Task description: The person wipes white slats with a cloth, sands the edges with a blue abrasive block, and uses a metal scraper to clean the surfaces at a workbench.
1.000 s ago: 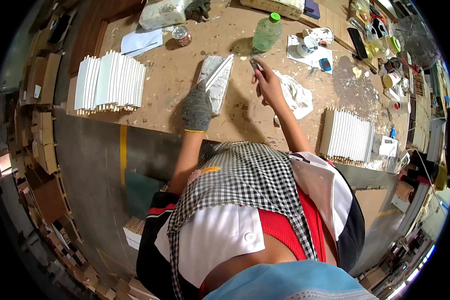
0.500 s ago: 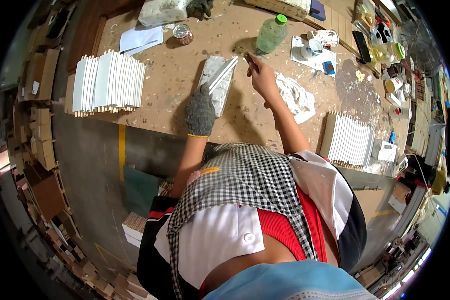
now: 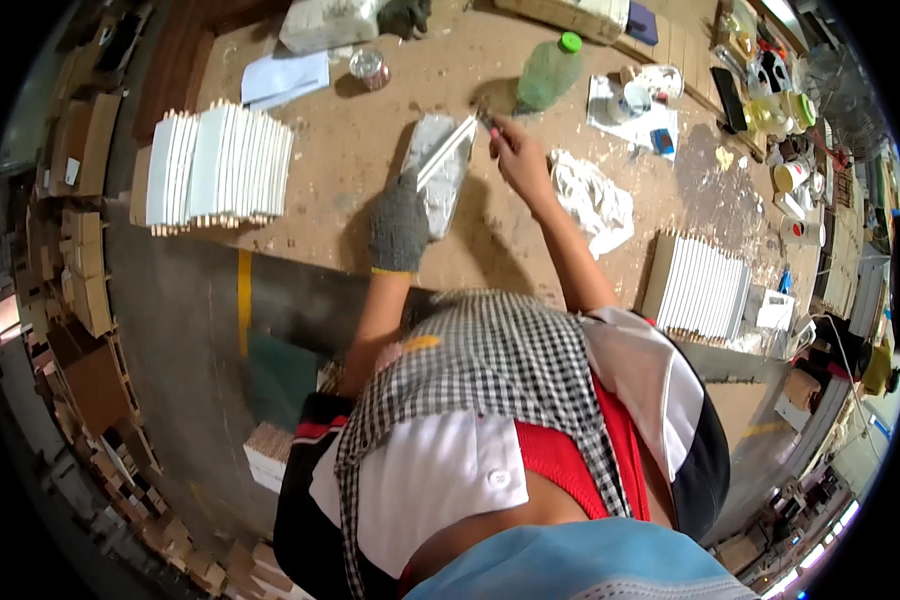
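My left hand (image 3: 399, 224), in a grey knit glove, grips a thin white slat (image 3: 444, 153) that lies slanted over a crumpled grey-white cloth (image 3: 436, 190) on the workbench (image 3: 360, 150). My right hand (image 3: 515, 155), bare, pinches a small dark tool (image 3: 484, 117) at the slat's far end. A white crumpled rag (image 3: 595, 200) lies just right of my right forearm.
A stack of white slats on edge (image 3: 220, 165) stands at the left, another stack (image 3: 700, 285) at the right. A green-capped plastic bottle (image 3: 550, 72), a small tin (image 3: 370, 68), paper (image 3: 285, 78), cups and small jars (image 3: 790, 175) crowd the far and right side.
Both hands and the slat have shifted slightly toward the far side of the bench; my right hand now sits at the slat's far tip.
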A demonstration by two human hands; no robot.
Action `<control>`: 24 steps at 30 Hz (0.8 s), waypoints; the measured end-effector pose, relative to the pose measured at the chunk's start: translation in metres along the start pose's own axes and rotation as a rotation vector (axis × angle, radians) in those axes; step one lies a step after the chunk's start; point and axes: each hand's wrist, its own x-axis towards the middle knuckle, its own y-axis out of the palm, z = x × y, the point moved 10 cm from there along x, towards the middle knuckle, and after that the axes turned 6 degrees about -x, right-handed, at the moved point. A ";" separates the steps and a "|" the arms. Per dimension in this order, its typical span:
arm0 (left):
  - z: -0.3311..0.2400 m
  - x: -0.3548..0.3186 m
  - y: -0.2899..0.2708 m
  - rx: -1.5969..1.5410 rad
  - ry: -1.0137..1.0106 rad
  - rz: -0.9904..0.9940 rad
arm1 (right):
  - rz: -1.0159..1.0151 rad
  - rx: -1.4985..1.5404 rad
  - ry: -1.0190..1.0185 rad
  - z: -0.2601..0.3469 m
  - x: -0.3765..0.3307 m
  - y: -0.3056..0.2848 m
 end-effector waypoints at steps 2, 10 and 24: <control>0.010 0.003 0.004 -0.005 0.010 -0.045 | -0.016 -0.011 -0.135 -0.003 0.017 0.013; 0.001 0.003 -0.006 -0.055 0.050 -0.094 | -0.049 0.017 0.064 -0.018 -0.001 0.007; 0.005 0.001 0.000 -0.022 0.026 -0.066 | -0.190 -0.349 -0.188 0.052 -0.011 -0.008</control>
